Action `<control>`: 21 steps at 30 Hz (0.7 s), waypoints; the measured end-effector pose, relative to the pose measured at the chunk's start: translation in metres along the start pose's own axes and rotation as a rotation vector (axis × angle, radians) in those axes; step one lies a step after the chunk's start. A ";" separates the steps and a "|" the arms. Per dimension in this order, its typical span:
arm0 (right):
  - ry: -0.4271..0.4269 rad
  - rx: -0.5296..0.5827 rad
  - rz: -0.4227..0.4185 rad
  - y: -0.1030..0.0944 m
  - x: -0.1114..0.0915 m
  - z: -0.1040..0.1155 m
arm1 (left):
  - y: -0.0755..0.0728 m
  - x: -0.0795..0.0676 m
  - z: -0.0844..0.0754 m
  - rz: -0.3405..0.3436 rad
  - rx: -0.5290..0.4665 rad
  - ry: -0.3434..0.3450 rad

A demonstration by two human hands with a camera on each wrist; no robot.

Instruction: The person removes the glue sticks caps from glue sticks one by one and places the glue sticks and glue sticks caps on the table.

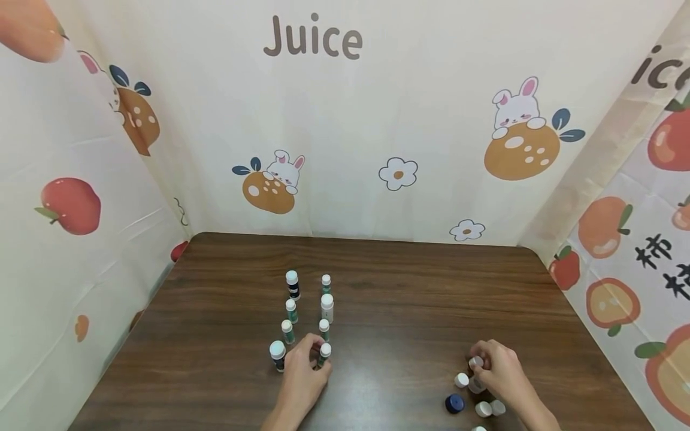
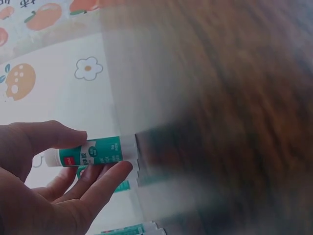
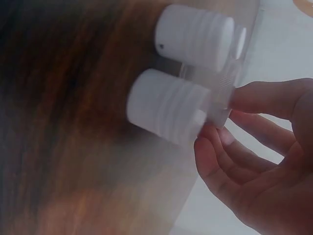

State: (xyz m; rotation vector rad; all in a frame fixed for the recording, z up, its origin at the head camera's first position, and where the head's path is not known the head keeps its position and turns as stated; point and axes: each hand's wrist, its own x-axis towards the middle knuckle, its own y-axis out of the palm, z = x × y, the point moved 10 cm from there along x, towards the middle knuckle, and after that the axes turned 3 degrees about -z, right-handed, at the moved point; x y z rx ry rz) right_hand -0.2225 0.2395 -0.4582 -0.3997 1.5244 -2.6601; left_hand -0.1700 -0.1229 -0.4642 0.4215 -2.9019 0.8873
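Observation:
My left hand [image 1: 302, 372] pinches a small glue stick [image 2: 103, 151] between thumb and fingers; it has a green label and a white end, and stands upright at the near end of the right-hand row. Beside that hand, a dark-labelled glue stick [image 1: 277, 355] stands at the near end of the left-hand row. At the right, my right hand [image 1: 502, 370] pinches a small whitish cap [image 1: 475, 362]. Right by its fingers lie a translucent cap [image 1: 477, 385] and a white cap [image 1: 461, 380]. The right wrist view is blurred, with ridged white caps [image 3: 166, 105] before the fingertips.
Two rows of upright glue sticks run away from me, among them a larger white one [image 1: 327, 309] and a dark one [image 1: 293, 285] at the far left. A dark blue cap [image 1: 454, 403] and more white caps [image 1: 483, 409] lie on the brown table [image 1: 388, 299]. Printed curtains border it.

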 end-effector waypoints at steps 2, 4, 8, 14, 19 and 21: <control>0.001 -0.003 0.000 0.001 0.000 -0.002 | 0.000 0.000 -0.001 0.003 0.002 0.007; -0.003 -0.006 -0.008 0.001 0.001 -0.004 | 0.001 0.000 -0.002 0.001 0.005 0.019; -0.016 -0.007 -0.028 -0.001 0.001 -0.005 | -0.001 -0.001 -0.009 -0.008 0.040 0.051; 0.027 -0.015 0.002 0.002 0.001 -0.009 | -0.019 -0.009 -0.039 -0.102 0.076 0.170; 0.057 -0.005 -0.012 -0.004 -0.003 -0.006 | -0.058 -0.019 -0.074 -0.199 -0.056 0.418; 0.037 -0.001 -0.058 -0.010 -0.005 0.001 | -0.080 -0.022 -0.081 -0.256 -0.059 0.531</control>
